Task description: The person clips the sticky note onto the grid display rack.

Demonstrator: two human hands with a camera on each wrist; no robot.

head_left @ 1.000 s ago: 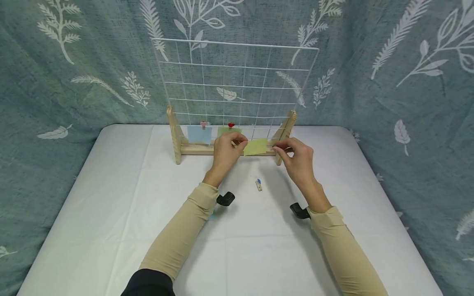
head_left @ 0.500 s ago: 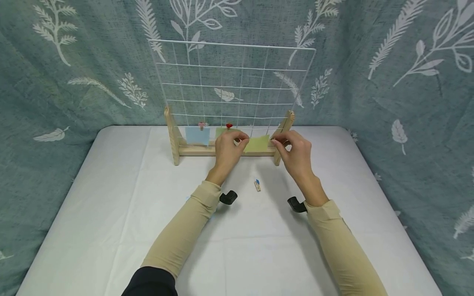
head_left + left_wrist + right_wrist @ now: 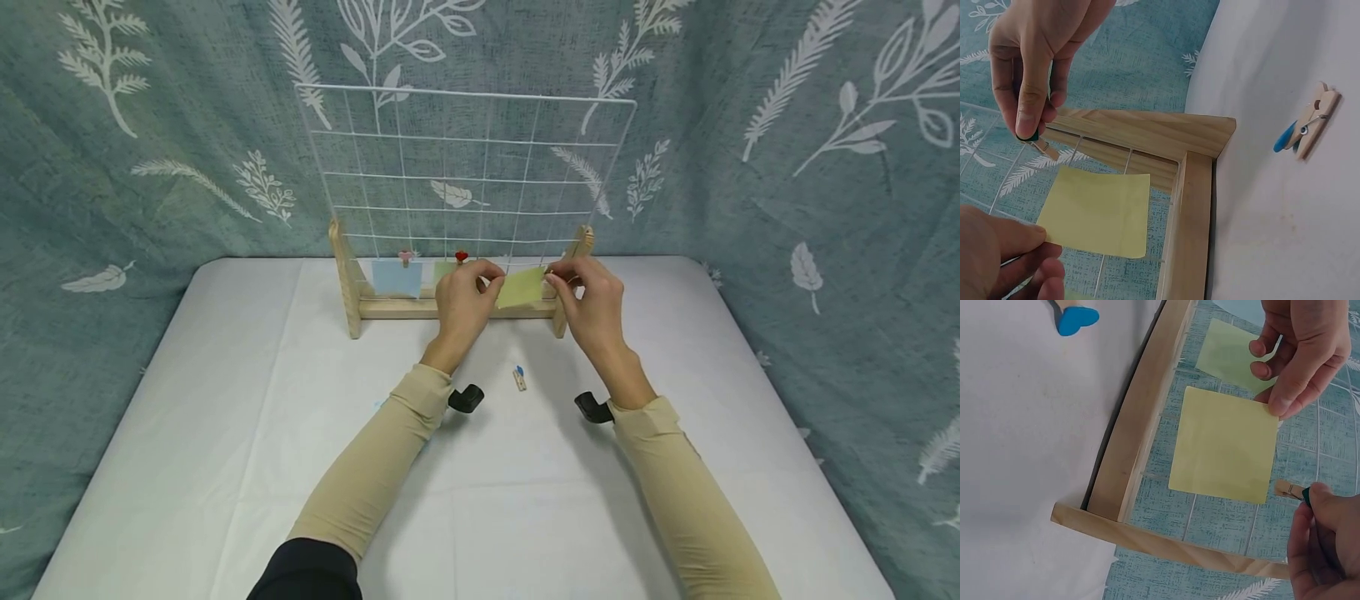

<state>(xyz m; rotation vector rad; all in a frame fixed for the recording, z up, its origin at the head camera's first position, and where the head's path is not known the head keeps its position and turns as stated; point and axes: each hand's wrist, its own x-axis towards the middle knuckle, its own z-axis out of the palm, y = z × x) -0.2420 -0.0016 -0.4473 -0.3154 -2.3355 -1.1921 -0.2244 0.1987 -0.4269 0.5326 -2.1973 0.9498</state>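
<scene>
Pinches yellow sticky note (image 3: 1225,445) by its upper-left corner in the left hand (image 3: 463,302); grips green-topped clothespin (image 3: 1287,488) between thumb and fingers of the right hand (image 3: 591,300), tip aimed back toward the left hand. Has the note between both hands, in front of the white wire grid (image 3: 465,93); cannot tell contact with wire, nor width of the clothespin's bite.

Could miss the note's upper-right corner, just beside the clothespin tip: holds paper at one corner only, likely free to swing or curl. Could bite paper without wire, or wire without paper, from poor lining-up in depth. Could lose the clothespin from the right hand through an off-centre squeeze. Could knock green sticky note (image 3: 1229,356) or red heart clothespin (image 3: 461,257), just beyond the left hand, by drifting leftward.

Edges: meets the wooden stand (image 3: 397,310) just behind the right hand and below both; probably little room rightward. Has free room above both hands along bare wires, and back toward the wrists over the worktop (image 3: 187,433). Should watch blue heart clothespin (image 3: 520,378), lying between the forearms, nearer than either hand.
</scene>
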